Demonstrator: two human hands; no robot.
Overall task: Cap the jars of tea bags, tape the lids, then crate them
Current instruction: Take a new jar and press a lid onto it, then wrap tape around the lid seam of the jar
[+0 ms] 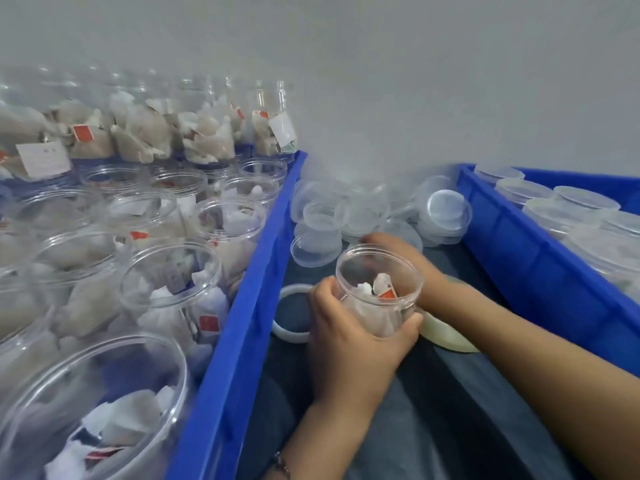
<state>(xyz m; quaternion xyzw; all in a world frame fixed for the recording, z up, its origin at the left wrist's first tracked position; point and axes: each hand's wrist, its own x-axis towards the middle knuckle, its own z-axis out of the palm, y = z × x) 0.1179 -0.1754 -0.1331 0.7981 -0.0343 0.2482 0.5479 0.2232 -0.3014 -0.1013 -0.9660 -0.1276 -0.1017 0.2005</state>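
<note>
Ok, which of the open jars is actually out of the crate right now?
The jar the left hand grips over the lap, between the two blue crates; the right hand reaches behind it. The other open jars sit in the left crate.

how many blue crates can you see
2: the left crate, full of uncapped jars of tea bags, and the right crate, holding capped jars. Others may lie out of view.

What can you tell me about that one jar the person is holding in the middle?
The jar is a round, wide-mouthed container of clear plastic, upright and uncapped. Pale tea bags with a red tag lie inside, filling its lower part. The left hand grips its near side, fingers curled round the wall; the right hand reaches behind it towards the loose lids. It is held between two blue crates, above dark cloth.
</note>
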